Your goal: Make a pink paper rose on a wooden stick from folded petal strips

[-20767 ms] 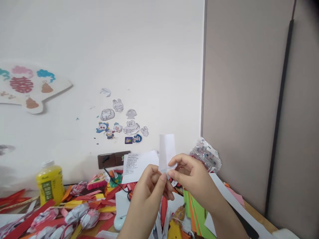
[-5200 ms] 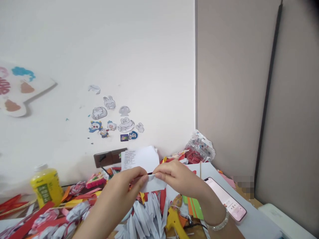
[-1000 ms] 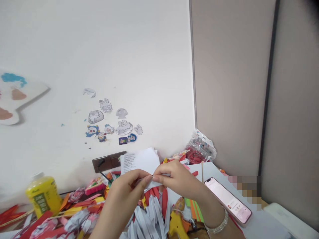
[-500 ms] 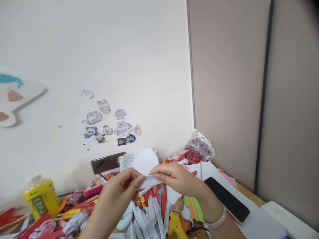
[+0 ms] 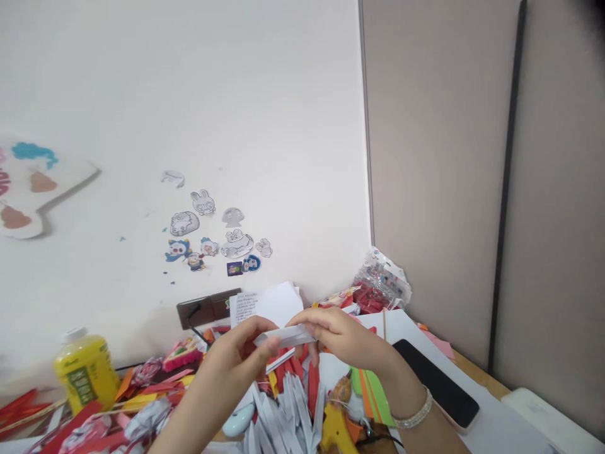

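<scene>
Between my two hands is a narrow folded strip of white paper (image 5: 289,335), held level above the cluttered table. My left hand (image 5: 243,350) pinches its left end between thumb and fingers. At the other end my right hand (image 5: 333,334) grips the strip, its fingers curled around the far side and partly hidden. Below lies a heap of folded white paper strips (image 5: 283,416), with red paper strips (image 5: 309,378) beside and behind it. A yellow glue gun (image 5: 336,429) rests to the right of the heap.
A yellow drink bottle (image 5: 87,372) stands at the left among crumpled coloured paper. On the right, a black-screened phone (image 5: 437,383) lies on white sheets (image 5: 501,416). Behind are a brown power strip (image 5: 208,308), a handwritten page (image 5: 246,304) and a clear plastic bag (image 5: 385,277).
The paper strip has turned slightly in my fingers and shows a folded edge. Both hands still hold its ends. The whole view has shifted a little.
</scene>
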Tool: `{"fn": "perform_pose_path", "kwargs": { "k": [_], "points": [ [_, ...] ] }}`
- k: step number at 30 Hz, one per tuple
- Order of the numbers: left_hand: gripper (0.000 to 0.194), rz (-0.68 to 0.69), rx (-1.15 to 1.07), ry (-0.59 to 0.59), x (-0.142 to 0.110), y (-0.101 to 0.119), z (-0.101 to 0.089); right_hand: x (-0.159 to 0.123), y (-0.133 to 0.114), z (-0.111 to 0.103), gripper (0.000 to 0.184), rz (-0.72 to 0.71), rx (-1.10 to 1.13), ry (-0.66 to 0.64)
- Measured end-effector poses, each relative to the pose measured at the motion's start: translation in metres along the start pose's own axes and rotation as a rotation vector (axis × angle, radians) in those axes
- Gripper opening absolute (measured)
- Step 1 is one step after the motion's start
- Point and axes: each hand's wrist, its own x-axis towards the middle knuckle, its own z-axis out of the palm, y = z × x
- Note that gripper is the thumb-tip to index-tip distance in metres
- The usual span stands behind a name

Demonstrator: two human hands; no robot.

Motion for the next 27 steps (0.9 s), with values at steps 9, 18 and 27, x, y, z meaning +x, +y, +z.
{"fn": "perform_pose_path", "kwargs": {
  "k": [9, 18, 27],
  "points": [
    [0.014, -0.034, -0.259, -0.017, 0.001, 0.005, 0.0, 0.0, -0.01, 0.008, 0.021, -0.025, 0.032, 0.067],
    [0.008, -0.09, -0.517, -0.023, -0.002, -0.002, -0.001, 0.002, -0.01, 0.012, 0.013, -0.103, 0.095, 0.115],
    [0.036, 0.046, -0.396, 0.337, 0.0, 0.0, 0.008, 0.008, -0.007, 0.023, 0.021, -0.003, 0.232, 0.118]
  ]
}}
